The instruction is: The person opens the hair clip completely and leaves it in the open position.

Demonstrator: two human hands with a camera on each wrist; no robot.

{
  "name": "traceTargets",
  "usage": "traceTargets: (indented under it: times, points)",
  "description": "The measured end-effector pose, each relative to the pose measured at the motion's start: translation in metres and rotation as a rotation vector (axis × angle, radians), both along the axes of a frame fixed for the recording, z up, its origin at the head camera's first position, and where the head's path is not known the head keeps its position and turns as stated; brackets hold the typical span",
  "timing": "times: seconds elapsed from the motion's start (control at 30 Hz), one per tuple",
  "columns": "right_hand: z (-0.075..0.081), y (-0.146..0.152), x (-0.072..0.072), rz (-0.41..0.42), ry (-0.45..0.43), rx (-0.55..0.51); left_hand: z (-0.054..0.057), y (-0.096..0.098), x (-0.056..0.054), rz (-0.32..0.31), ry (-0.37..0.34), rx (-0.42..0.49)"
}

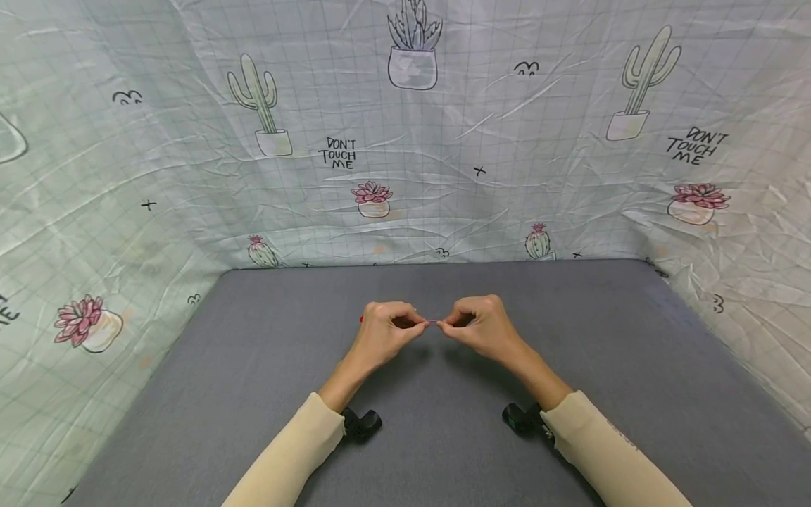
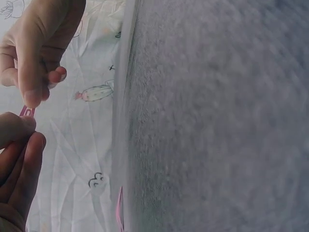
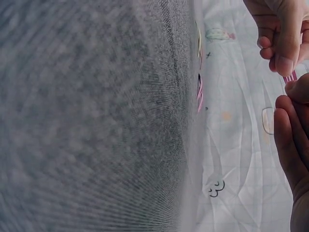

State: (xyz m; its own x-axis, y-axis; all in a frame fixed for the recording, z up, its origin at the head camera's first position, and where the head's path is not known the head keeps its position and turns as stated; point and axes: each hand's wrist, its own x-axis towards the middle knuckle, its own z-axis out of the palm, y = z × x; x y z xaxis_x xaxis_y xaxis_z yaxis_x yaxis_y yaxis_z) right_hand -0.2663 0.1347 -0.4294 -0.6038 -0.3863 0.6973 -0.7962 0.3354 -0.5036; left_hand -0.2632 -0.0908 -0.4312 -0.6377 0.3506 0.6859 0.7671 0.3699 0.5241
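Observation:
Between my two hands is a small, flat pink strip with white markings [image 2: 28, 111], held just above the table. My left hand [image 1: 383, 331] pinches one end between thumb and fingertips. Thumb and fingers of my right hand [image 1: 484, 326] pinch the other end. Only a thin line of the strip [image 1: 433, 322] shows in the head view; its kind cannot be told. From the right wrist, a short pink piece of it with white lines [image 3: 290, 77] appears between the thumbs. A red bit [image 1: 362, 319] peeks out beside my left hand, its rest hidden.
A grey cloth-covered table [image 1: 437, 436] lies under both hands. Far along it, the wrist views show thin pink loops [image 3: 200, 94] and a yellowish one [image 3: 199, 41], low and blurred. Behind stands a pale cloth backdrop [image 1: 437, 134] with cactus prints.

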Motion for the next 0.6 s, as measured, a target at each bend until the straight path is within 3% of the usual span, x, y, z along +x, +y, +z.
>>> traceTargets:
  times: [0.2, 0.6]
  points:
    - [0.0012, -0.0003, 0.0005, 0.006, -0.001, 0.002, 0.0018, -0.0014, 0.0013, -0.024, -0.024, 0.001]
    - [0.0047, 0.0031, -0.0003, 0.013, -0.031, 0.012, 0.0030, 0.0004, 0.0020, -0.014, -0.053, -0.011]
